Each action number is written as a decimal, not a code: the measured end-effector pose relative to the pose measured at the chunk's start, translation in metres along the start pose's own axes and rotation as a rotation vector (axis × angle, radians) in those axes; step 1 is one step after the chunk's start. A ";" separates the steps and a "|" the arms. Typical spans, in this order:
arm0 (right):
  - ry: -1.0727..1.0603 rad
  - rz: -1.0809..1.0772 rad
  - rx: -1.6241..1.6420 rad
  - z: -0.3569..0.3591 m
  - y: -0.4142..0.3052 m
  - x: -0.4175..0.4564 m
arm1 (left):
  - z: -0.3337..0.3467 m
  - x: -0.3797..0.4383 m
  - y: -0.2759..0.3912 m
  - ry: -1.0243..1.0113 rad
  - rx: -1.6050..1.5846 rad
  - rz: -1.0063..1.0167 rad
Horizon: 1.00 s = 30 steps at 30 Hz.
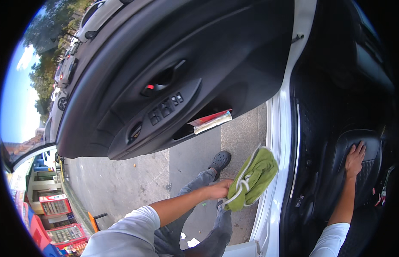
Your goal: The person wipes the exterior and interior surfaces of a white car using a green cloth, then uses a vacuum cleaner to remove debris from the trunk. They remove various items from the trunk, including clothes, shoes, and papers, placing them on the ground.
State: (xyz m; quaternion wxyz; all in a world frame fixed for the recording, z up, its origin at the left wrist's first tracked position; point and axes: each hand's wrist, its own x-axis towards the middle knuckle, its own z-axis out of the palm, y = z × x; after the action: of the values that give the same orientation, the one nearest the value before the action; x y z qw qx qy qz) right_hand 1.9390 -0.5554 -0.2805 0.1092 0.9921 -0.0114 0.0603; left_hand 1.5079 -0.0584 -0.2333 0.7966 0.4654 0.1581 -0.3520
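My left hand grips a bunched green cloth with pale edging, held over the pavement beside the white car door sill. Inside the car, my right hand rests flat on the black leather seat, palm down with its fingers somewhat apart. The open car door, with a dark inner panel, spans the upper part of the view. Window switches sit on its armrest, and the door pocket holds folded papers.
Grey pavement lies under the door, with bits of litter near my legs and a dark clog on my foot. Red display cases stand at the lower left. Several cars are at the upper left.
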 end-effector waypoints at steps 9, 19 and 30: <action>-0.736 -0.084 0.966 -0.187 -0.156 -0.320 | 0.098 -0.305 0.019 0.492 -0.307 0.030; -1.008 -0.641 1.631 -0.565 -0.210 -0.470 | 0.196 -0.382 0.197 0.206 0.733 0.153; -0.444 -0.334 2.245 -0.764 -0.319 -0.384 | 0.168 -0.512 0.330 -0.095 -0.405 0.470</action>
State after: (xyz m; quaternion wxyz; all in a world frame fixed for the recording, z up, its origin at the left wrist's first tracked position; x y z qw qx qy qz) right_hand 1.4799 -0.0742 0.3442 -0.8315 0.5087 0.1610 -0.1543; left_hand 1.3693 0.1153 0.3590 0.9390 0.3044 0.0758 -0.1408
